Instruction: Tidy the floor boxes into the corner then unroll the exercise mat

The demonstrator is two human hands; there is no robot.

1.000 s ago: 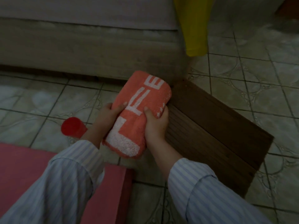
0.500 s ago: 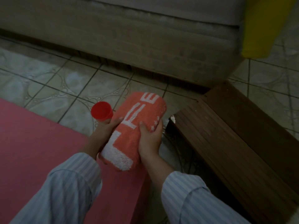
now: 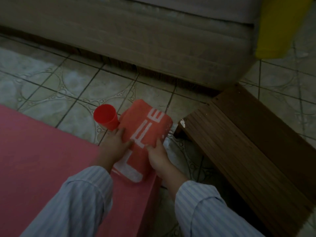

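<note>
We see a patterned tiled floor [image 3: 82, 86]. On it lie a pink exercise mat [image 3: 42, 151], a red cup [image 3: 106, 117] just beside the mat's edge, and a dark wooden box [image 3: 248, 151].

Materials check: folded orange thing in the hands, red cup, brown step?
Folded orange towel with white letters: looks like terry cloth, fuzzy matte nap. Small red cup: probably plastic, smooth, uniform colour. Low brown slatted step: wood, visible grain and plank lines, chipped pale corner.

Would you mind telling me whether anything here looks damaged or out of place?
The wooden step has a white chip at its near corner, and a red cup stands on the tiled floor, touching the folded towel.
</note>
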